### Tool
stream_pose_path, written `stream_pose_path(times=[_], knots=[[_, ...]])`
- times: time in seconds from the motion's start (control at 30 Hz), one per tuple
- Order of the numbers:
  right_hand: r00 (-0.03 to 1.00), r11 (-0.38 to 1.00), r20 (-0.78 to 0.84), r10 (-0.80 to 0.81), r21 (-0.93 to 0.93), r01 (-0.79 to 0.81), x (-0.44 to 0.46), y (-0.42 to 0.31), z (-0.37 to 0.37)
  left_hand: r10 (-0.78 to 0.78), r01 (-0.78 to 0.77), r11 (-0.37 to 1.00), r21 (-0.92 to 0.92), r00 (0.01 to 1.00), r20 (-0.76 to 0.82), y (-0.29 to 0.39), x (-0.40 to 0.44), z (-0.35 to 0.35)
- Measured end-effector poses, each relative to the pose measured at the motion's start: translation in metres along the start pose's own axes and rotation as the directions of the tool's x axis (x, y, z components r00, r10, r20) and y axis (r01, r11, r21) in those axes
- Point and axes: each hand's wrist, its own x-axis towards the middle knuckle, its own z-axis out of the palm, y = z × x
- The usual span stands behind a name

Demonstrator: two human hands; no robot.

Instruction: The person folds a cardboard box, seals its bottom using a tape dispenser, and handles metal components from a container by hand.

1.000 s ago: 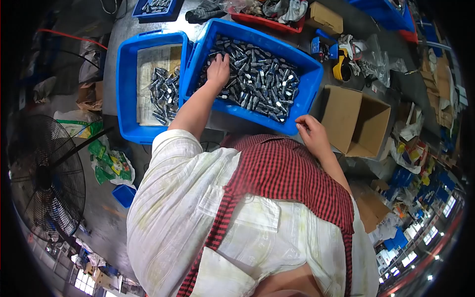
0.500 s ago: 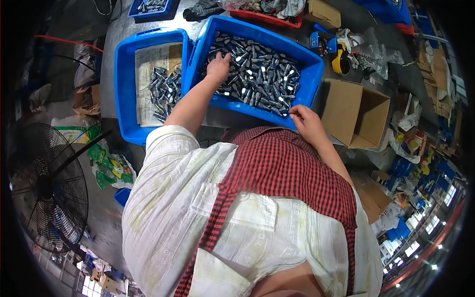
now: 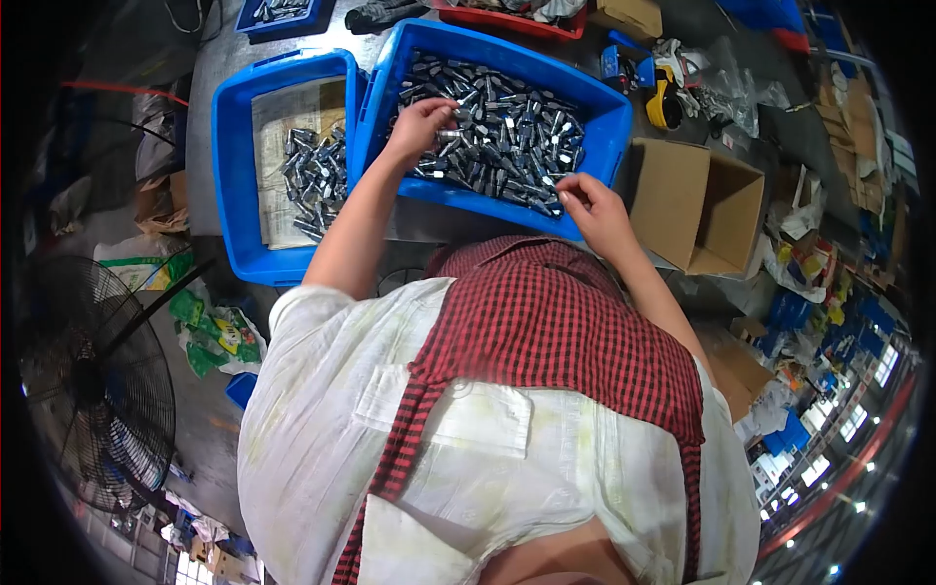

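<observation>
A large blue bin holds a heap of small metal parts, dark shanks with some bright silver ends. Over the bin's left part is my left hand, its fingers curled together above the heap; whether a part is between the fingertips is unclear. My right hand is at the bin's front right corner, thumb and forefinger close together by the parts at the rim. What the right fingertips hold, if anything, is too small to make out. To the left, a second blue bin contains a smaller pile of similar parts on a paper sheet.
An open cardboard box stands right of the large bin. Behind are a red tray, a small blue bin and a yellow tape dispenser. A black floor fan is at lower left.
My left hand has come back from deeper in the heap toward me, its fingers now drawn together. My right hand has shifted slightly inward over the bin's front corner.
</observation>
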Motion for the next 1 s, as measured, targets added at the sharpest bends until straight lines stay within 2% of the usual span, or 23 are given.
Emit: stream_pose_path(times=[0.07, 0.13, 0.2, 0.27, 0.3, 0.33, 0.37, 0.4, 0.43, 0.47, 0.53, 0.57, 0.6, 0.67, 0.7, 0.73, 0.8, 0.9, 1.0], knots=[[1.0, 1.0, -0.013, -0.016, 0.0, 0.016, 0.008, -0.018, 0.0, -0.091, 0.121, 0.983, -0.14, 0.975, 0.204, 0.029, -0.043, 0.017], [0.972, 0.976, -0.116, -0.205, 0.05, 0.212, 0.015, -0.043, 0.005, -0.081, 0.195, 0.945, -0.262, 0.917, 0.39, 0.047, -0.075, 0.028], [0.973, 0.975, -0.1, -0.206, 0.069, 0.213, 0.02, -0.055, 0.008, -0.027, 0.173, 0.941, -0.29, 0.895, 0.446, 0.05, -0.093, 0.045], [0.981, 0.968, 0.187, 0.059, 0.23, -0.102, 0.024, -0.061, 0.007, 0.001, 0.169, 0.935, -0.312, 0.878, 0.478, 0.053, -0.103, 0.054], [0.97, 0.99, 0.24, 0.038, 0.124, -0.069, 0.026, -0.062, 0.003, 0.027, 0.165, 0.913, -0.373, 0.888, 0.459, 0.058, -0.109, 0.058], [0.969, 0.99, 0.243, 0.042, 0.118, -0.073, 0.028, -0.059, 0.001, 0.053, 0.158, 0.888, -0.432, 0.898, 0.437, 0.065, -0.116, 0.062], [0.942, 0.956, 0.329, 0.068, 0.25, -0.156, 0.031, -0.056, -0.001, 0.055, 0.16, 0.884, -0.439, 0.898, 0.437, 0.067, -0.12, 0.067], [0.906, 0.897, 0.416, 0.079, 0.367, -0.247, 0.032, -0.055, -0.002, 0.113, 0.09, 0.873, -0.479, 0.919, 0.378, 0.068, -0.124, 0.071], [0.894, 0.851, 0.442, 0.067, 0.443, -0.283, 0.031, -0.059, -0.003, 0.17, 0.017, 0.857, -0.515, 0.934, 0.314, 0.069, -0.127, 0.074], [0.892, 0.853, 0.446, 0.07, 0.436, -0.285, 0.03, -0.06, -0.002, 0.172, 0.017, 0.853, -0.521, 0.935, 0.312, 0.07, -0.131, 0.076], [0.911, 0.746, 0.406, 0.072, 0.584, -0.319, 0.028, -0.06, -0.001, 0.064, 0.086, 0.799, -0.596, 0.972, 0.226, 0.073, -0.136, 0.079], [0.93, 0.723, 0.352, 0.103, 0.616, -0.313, 0.027, -0.059, 0.003, -0.015, 0.148, 0.785, -0.601, 0.975, 0.221, 0.071, -0.135, 0.08], [0.929, 0.724, 0.354, 0.106, 0.613, -0.316, 0.025, -0.058, 0.006, -0.016, 0.15, 0.782, -0.605, 0.975, 0.221, 0.07, -0.136, 0.081], [0.943, 0.571, 0.286, 0.172, 0.751, -0.332, 0.022, -0.057, 0.01, -0.104, 0.255, 0.78, -0.571, 0.953, 0.284, 0.07, -0.137, 0.081], [0.948, 0.545, 0.241, 0.209, 0.776, -0.318, 0.021, -0.056, 0.014, -0.105, 0.301, 0.773, -0.558, 0.929, 0.356, 0.071, -0.139, 0.079], [0.947, 0.545, 0.241, 0.211, 0.776, -0.319, 0.02, -0.057, 0.014, -0.106, 0.303, 0.773, -0.558, 0.928, 0.357, 0.07, -0.139, 0.077], [0.939, 0.578, 0.268, 0.216, 0.739, -0.345, 0.019, -0.058, 0.014, -0.064, 0.373, 0.745, -0.553, 0.865, 0.498, 0.069, -0.138, 0.075], [0.931, 0.576, 0.311, 0.192, 0.732, -0.364, 0.018, -0.065, 0.014, -0.061, 0.373, 0.759, -0.534, 0.857, 0.512, 0.064, -0.138, 0.075], [0.941, 0.553, 0.285, 0.183, 0.762, -0.338, 0.017, -0.064, 0.021, -0.101, 0.385, 0.753, -0.533, 0.869, 0.485, 0.065, -0.141, 0.072]])
